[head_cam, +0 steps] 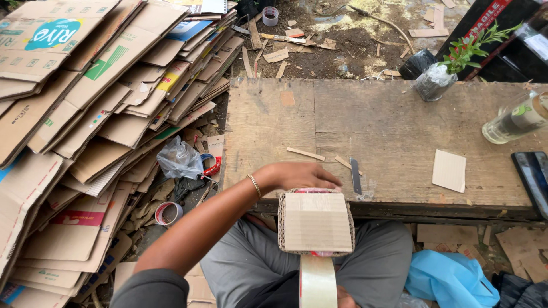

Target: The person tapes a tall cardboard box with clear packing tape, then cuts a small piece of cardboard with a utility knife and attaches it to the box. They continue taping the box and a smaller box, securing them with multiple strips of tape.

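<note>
My left hand (297, 175) reaches across from the left and grips the far edge of a small corrugated cardboard box (315, 222), held over my lap at the near edge of the wooden table (394, 125). A strip of pale packing tape (318, 282) runs from the box's near side down to the bottom of the view. Only a sliver of my right hand (344, 298) shows beside the tape at the bottom edge, and what it holds is hidden.
On the table lie a cutter blade (356, 175), thin cardboard strips (305, 154), a cardboard square (449, 170), a glass bottle (516, 120), a phone (534, 177) and a bagged seedling (436, 80). Flattened cartons (85, 114) pile up at left; a tape roll (166, 213) lies on the ground.
</note>
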